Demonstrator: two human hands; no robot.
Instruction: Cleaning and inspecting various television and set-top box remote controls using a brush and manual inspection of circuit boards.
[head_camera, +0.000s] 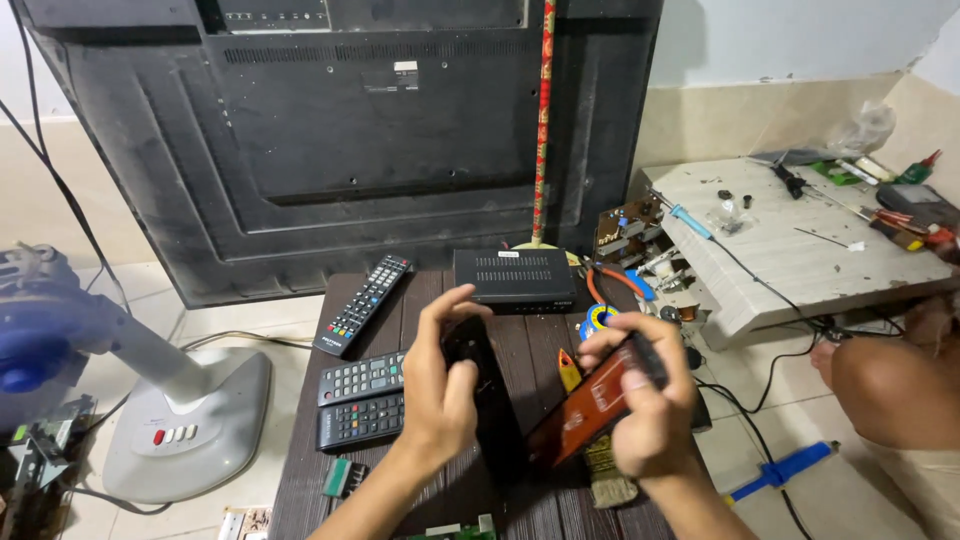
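**Both hands busy over the dark worktop**

From the head view I see my left hand (440, 385) with its grip closed around a black remote shell (480, 385), thumb on its top end. My right hand (645, 400) has its grip closed on a reddish-brown circuit board (585, 415), which slants down toward the shell and touches it. Left of the left grip lie two remotes (362, 398); beyond both grips sits a black set-top box (515, 277) on the worktop (300, 480).
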